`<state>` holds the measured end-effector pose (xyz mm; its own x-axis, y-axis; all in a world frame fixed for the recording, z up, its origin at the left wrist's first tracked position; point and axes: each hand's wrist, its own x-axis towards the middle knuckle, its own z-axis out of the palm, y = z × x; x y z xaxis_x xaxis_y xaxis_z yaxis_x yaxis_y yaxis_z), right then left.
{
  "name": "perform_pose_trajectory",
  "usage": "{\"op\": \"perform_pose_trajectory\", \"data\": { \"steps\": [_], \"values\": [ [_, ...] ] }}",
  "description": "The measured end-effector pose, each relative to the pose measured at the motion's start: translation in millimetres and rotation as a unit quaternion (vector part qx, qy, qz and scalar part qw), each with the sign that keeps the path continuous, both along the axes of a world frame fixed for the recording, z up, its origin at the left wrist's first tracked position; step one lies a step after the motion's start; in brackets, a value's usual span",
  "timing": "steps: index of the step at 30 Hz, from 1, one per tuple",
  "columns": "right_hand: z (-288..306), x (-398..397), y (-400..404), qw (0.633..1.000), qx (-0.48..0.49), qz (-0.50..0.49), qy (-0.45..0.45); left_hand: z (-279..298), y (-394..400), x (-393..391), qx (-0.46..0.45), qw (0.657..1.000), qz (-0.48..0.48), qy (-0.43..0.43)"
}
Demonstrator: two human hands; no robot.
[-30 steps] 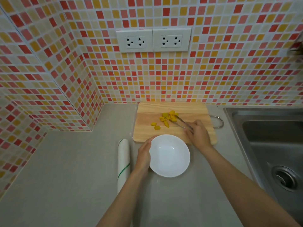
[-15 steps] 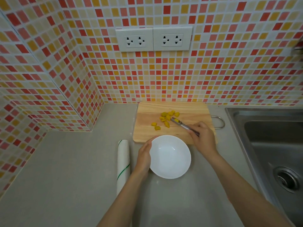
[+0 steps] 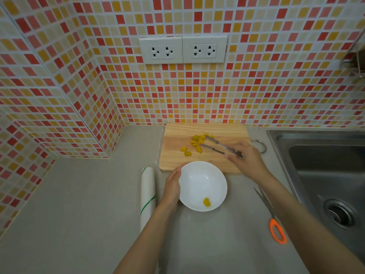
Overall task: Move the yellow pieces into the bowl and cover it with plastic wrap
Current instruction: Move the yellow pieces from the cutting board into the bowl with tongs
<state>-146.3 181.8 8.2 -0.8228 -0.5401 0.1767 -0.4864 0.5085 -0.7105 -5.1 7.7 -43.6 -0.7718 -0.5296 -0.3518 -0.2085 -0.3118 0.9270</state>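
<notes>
Head view: right hand (image 3: 246, 157) is gripping tongs (image 3: 217, 147), their tips spread and reaching into the yellow pieces (image 3: 197, 142) on the cutting board (image 3: 177, 139).
Support: left hand (image 3: 172, 186) is cupping the bowl (image 3: 197, 167), fingers curled round its side.
Contents: one piece (image 3: 206, 202) is sitting inside; the rest are waiting on the board.
Wrap: plastic wrap roll (image 3: 148, 194) is lying just left of the bowl.
Risk: slick pieces may be slipping from the tongs mid-transfer and landing on the surface (image 3: 79, 194).

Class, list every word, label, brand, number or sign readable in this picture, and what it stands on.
None can be read. The white double wall sockets, the white plastic-wrap roll with its green stripe and the orange-handled scissors show no legible lettering.
</notes>
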Motion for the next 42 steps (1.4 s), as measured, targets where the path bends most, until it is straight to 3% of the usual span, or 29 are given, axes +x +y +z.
{"op": "perform_pose_trajectory", "data": {
  "steps": [5, 12, 24, 30, 37, 42],
  "values": [
    [-23, -55, -24, 0.993, 0.072, -0.097, -0.001, 3, 1, 1, 0.004, 1.000, -0.006, 0.002],
    [-48, -78, -45, 0.990, 0.127, -0.061, -0.017, -2, -1, -1, 0.012, 1.000, -0.001, -0.005],
    [-49, -62, -41, 0.993, 0.076, -0.080, 0.034, -6, -1, -2, 0.003, 1.000, 0.003, -0.011],
    [-20, -6, -12, 0.997, -0.048, -0.034, 0.049, -4, 0, -2, 0.012, 1.000, 0.004, 0.002],
    [-4, 46, 24, 0.994, 0.036, 0.101, -0.026, -4, -2, -1, 0.011, 1.000, -0.008, 0.000],
    [0, 31, 23, 0.998, 0.023, 0.052, -0.017, -3, 1, -2, 0.014, 1.000, 0.003, 0.005]
  ]
}}
